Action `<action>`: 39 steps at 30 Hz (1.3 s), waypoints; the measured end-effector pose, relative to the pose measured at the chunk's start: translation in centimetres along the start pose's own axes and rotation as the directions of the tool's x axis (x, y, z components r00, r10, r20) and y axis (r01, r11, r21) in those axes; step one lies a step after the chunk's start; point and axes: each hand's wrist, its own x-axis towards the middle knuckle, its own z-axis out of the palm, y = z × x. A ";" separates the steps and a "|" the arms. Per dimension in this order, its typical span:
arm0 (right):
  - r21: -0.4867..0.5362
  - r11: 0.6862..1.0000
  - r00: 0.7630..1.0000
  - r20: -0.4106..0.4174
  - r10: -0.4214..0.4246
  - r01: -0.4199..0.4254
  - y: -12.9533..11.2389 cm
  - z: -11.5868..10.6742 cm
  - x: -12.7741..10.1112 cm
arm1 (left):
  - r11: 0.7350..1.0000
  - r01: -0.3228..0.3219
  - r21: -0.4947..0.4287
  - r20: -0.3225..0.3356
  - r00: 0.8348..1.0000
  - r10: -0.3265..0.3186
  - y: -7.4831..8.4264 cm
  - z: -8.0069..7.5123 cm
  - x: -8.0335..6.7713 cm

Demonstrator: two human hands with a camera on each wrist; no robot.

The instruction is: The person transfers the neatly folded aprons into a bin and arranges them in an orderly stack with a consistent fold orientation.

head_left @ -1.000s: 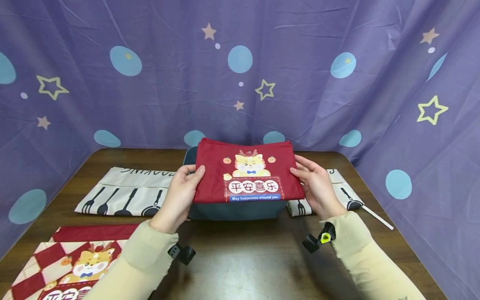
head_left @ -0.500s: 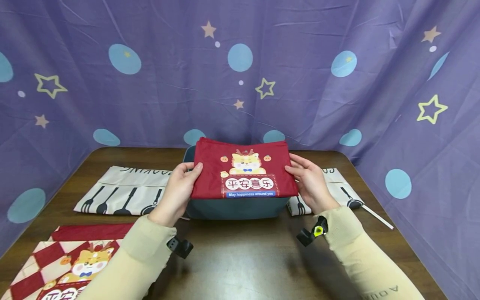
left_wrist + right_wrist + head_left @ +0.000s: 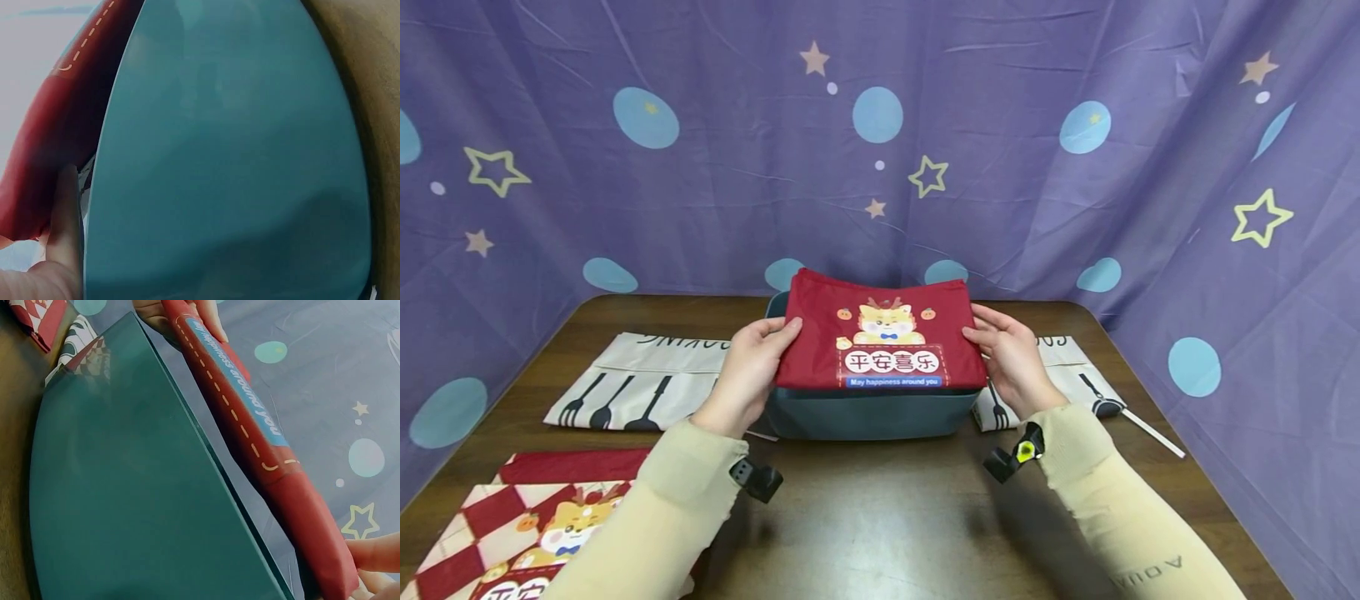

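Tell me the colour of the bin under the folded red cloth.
Dark teal bin, plain and unpatterned; clearest in the right wrist view, under the folded red cloth.

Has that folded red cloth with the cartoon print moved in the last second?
Yes. The folded red cloth has shifted away from the person and a little lower, now over the teal plastic bin, whose front wall shows more.

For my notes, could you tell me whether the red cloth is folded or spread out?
Folded. The red cloth is a compact rectangle, thick at its edge in the right wrist view, held at its sides by the left hand and right hand.
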 end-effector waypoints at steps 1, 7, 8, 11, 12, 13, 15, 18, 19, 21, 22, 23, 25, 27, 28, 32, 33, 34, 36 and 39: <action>0.003 1.000 1.000 0.004 0.001 -0.001 0.0 0.0 0.0 | 1.000 0.002 -0.002 0.003 1.000 -0.002 0.0 0.0 0.0; 0.053 0.998 0.999 0.044 0.018 -0.020 -0.2 0.2 0.0 | 0.999 0.038 0.023 0.004 0.999 -0.038 0.2 -0.2 0.0; 0.060 0.998 0.999 0.051 0.019 -0.022 -0.2 0.2 0.0 | 0.999 0.046 0.028 0.003 0.999 -0.046 0.2 -0.2 0.0; 0.067 0.997 0.997 0.079 0.022 -0.027 -0.2 0.2 0.0 | 0.998 0.060 0.029 0.005 0.998 -0.060 0.3 0.0 -0.1; 0.066 0.997 0.996 0.088 0.025 -0.030 -0.2 0.2 0.0 | 0.998 0.060 0.023 0.006 0.998 -0.060 0.4 0.0 -0.2; 0.067 0.997 0.995 0.095 0.028 -0.034 -0.2 0.3 0.0 | 0.998 0.061 0.016 0.009 0.998 -0.061 0.4 0.1 -0.2; 0.066 0.997 0.993 0.108 0.037 -0.044 -0.2 0.3 0.0 | 0.998 0.060 0.003 0.017 0.998 -0.060 0.5 0.1 -0.3; 0.071 0.996 0.991 0.122 0.048 -0.057 -0.2 0.4 -0.1 | 0.999 0.047 -0.022 0.027 0.999 -0.047 0.5 0.1 -0.3; 0.073 0.996 0.991 0.126 0.049 -0.058 -0.2 0.4 -0.1 | 0.999 0.043 -0.026 0.031 0.999 -0.042 0.5 0.1 -0.3; 0.079 0.995 0.990 0.135 0.052 -0.063 -0.2 0.5 -0.2 | 0.999 0.027 -0.035 0.037 0.999 -0.025 0.4 0.0 -0.4; 0.079 0.995 0.989 0.139 0.054 -0.065 -0.2 0.5 -0.2 | 0.999 0.019 -0.038 0.039 0.999 -0.018 0.3 -0.1 -0.4; 0.081 0.994 0.988 0.141 0.056 -0.068 -0.2 0.5 -0.2 | 0.999 0.014 -0.039 0.041 0.999 -0.013 0.3 -0.1 -0.5; 0.078 0.994 0.987 0.150 0.059 -0.071 -0.2 0.6 -0.3 | 0.999 0.007 -0.042 0.041 0.999 -0.006 0.2 -0.2 -0.5; 0.075 0.994 0.986 0.155 0.061 -0.074 -0.2 0.7 -0.3 | 0.999 0.004 -0.043 0.040 0.999 -0.002 0.2 -0.2 -0.5; 0.075 0.994 0.986 0.157 0.061 -0.073 -0.2 0.7 -0.3 | 0.999 0.004 -0.041 0.039 0.999 -0.002 0.2 -0.2 -0.5; 0.068 0.995 0.985 0.161 0.057 -0.069 -0.1 0.8 -0.4 | 0.999 -0.002 -0.044 0.036 0.999 0.003 0.3 -0.2 -0.6; 0.067 0.995 0.985 0.163 0.056 -0.068 -0.1 0.8 -0.3 | 0.999 -0.003 -0.044 0.035 0.999 0.005 0.3 -0.2 -0.6; 0.066 0.996 0.985 0.165 0.055 -0.067 -0.1 0.8 -0.4 | 0.999 -0.003 -0.043 0.033 0.999 0.004 0.3 -0.2 -0.6; 0.063 0.996 0.984 0.170 0.054 -0.065 -0.1 0.9 -0.4 | 0.999 0.003 -0.033 0.026 1.000 -0.002 0.3 -0.1 -0.6; 0.069 0.996 0.984 0.173 0.049 -0.062 -0.1 0.9 -0.4 | 1.000 0.009 -0.003 0.017 1.000 -0.009 0.4 -0.1 -0.7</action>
